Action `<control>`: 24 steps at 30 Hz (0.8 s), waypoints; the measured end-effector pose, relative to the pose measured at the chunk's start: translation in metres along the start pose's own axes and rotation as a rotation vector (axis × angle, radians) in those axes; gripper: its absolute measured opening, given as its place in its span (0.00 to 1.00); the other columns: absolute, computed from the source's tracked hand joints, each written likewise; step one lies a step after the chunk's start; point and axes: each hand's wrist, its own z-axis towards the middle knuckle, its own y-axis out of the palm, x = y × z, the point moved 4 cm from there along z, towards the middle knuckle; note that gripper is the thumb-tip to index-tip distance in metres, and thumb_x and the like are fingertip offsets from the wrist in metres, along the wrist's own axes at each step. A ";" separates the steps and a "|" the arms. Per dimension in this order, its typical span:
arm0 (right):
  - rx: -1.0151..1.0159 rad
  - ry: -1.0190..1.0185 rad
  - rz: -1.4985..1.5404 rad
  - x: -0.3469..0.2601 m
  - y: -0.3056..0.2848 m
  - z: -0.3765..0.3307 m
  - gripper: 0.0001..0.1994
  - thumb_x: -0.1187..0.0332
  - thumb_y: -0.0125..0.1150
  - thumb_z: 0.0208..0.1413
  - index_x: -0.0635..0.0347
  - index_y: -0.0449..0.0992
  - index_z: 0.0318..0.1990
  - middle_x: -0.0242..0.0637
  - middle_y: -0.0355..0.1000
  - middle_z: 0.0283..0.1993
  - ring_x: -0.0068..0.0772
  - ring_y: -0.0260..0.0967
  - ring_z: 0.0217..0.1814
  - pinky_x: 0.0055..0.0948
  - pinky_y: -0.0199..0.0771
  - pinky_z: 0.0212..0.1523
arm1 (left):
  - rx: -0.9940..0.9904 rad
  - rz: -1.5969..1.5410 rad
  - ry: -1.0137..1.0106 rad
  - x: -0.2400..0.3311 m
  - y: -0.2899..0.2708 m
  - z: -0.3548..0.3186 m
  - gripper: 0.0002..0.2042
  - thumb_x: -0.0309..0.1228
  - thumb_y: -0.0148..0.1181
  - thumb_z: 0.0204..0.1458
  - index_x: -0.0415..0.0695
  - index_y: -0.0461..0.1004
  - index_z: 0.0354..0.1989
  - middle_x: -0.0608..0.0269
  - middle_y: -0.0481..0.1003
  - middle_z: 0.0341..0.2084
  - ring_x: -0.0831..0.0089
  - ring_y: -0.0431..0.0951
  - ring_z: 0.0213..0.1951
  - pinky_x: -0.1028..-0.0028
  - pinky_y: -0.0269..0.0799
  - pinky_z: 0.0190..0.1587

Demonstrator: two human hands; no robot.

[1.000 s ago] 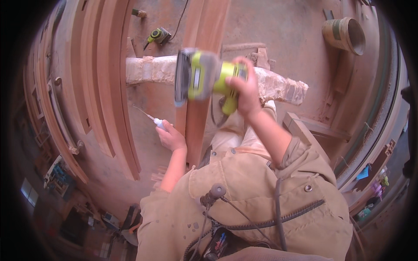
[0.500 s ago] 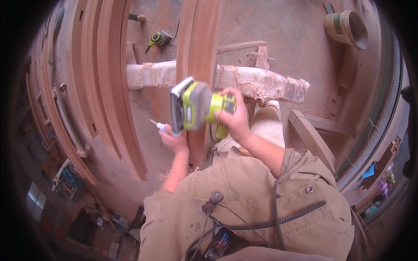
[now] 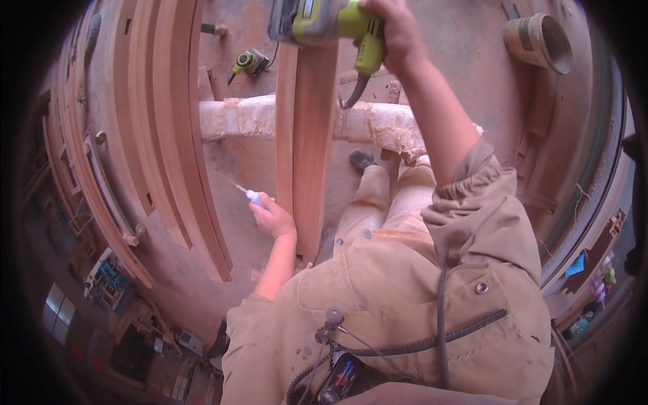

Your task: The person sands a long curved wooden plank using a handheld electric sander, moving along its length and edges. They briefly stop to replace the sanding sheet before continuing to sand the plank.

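Note:
My right hand grips a lime-green and grey power sander by its body, raised at the top of the view over the far part of a long reddish wooden beam. The sander's upper part is cut off by the picture edge, and its dark cord hangs from the handle. My left hand is closed round a small white bottle with a thin pointed nozzle, just left of the beam's near end. The beam lies across a support wrapped in pale, dusty covering.
Several long wooden boards stand in a row on the left. A second green sander lies on the dusty floor beyond the support. A dirty bucket lies tipped at the far right. My dark shoe is right of the beam.
My right hand has lifted the sander up and away from near my left hand toward the top of the view. My left hand keeps the bottle in nearly the same place.

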 end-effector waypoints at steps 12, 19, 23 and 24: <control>0.081 0.187 -0.094 0.065 0.008 -0.183 0.25 0.63 0.64 0.37 0.59 0.65 0.45 0.33 0.65 0.38 0.26 0.63 0.39 0.27 0.67 0.44 | -0.049 -0.025 -0.036 -0.013 0.000 -0.002 0.22 0.47 0.39 0.61 0.36 0.66 0.34 0.49 0.74 0.26 0.51 0.74 0.33 0.56 0.65 0.36; 0.054 0.104 -0.027 -0.005 0.011 -0.021 0.22 0.64 0.58 0.46 0.62 0.61 0.48 0.43 0.67 0.31 0.33 0.67 0.23 0.31 0.72 0.20 | -0.011 0.011 0.006 -0.011 -0.001 -0.002 0.21 0.46 0.39 0.61 0.37 0.66 0.34 0.50 0.74 0.24 0.52 0.74 0.31 0.57 0.66 0.34; -0.040 0.058 0.055 -0.022 -0.006 0.065 0.08 0.65 0.53 0.46 0.55 0.69 0.35 0.35 0.65 0.28 0.31 0.65 0.25 0.32 0.67 0.24 | -0.013 -0.015 0.017 -0.005 0.001 0.000 0.21 0.46 0.40 0.61 0.36 0.65 0.34 0.50 0.74 0.24 0.52 0.75 0.30 0.58 0.67 0.33; -0.082 0.086 0.067 -0.021 -0.007 0.075 0.09 0.64 0.53 0.47 0.55 0.69 0.35 0.35 0.65 0.28 0.31 0.64 0.25 0.33 0.67 0.23 | -0.019 -0.025 0.015 -0.005 0.001 0.000 0.21 0.46 0.40 0.61 0.36 0.65 0.34 0.50 0.74 0.24 0.52 0.75 0.30 0.58 0.67 0.33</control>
